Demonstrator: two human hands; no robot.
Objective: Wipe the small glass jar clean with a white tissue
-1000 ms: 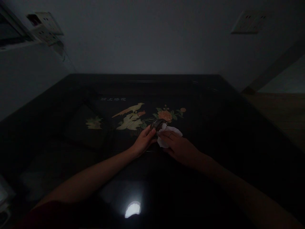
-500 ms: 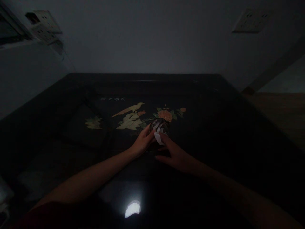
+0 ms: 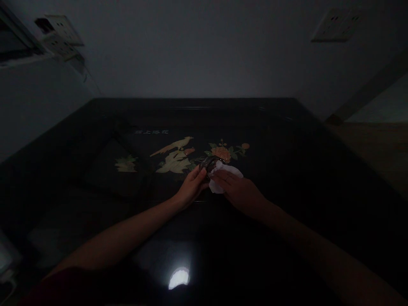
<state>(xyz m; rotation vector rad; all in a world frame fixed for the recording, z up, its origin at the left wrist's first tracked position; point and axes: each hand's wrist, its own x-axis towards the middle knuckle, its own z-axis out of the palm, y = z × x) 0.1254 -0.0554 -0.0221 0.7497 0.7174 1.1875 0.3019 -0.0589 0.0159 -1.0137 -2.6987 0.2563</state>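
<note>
In the dim light my left hand [image 3: 192,187] grips a small, round, shiny dark glass-like vessel [image 3: 208,162] by its left side. Curved ridges show on it; its exact kind is hard to make out. My right hand [image 3: 237,187] pinches a crumpled white tissue [image 3: 234,170] and presses it against the right side of the vessel. The tissue spreads out past the fingers and covers part of the vessel. Both hands are over the middle of a glossy black table [image 3: 178,221].
A bird inlay [image 3: 174,146] and a flower inlay [image 3: 221,153] decorate the tabletop. Wall sockets are at the upper right [image 3: 339,26] and upper left [image 3: 65,29]. A pale object with a cable [image 3: 7,259] stands by the left edge. A bright reflection shows in front.
My right hand has turned over and shifted up and to the right; more of the tissue is spread out beside the vessel. My left hand has barely moved.
</note>
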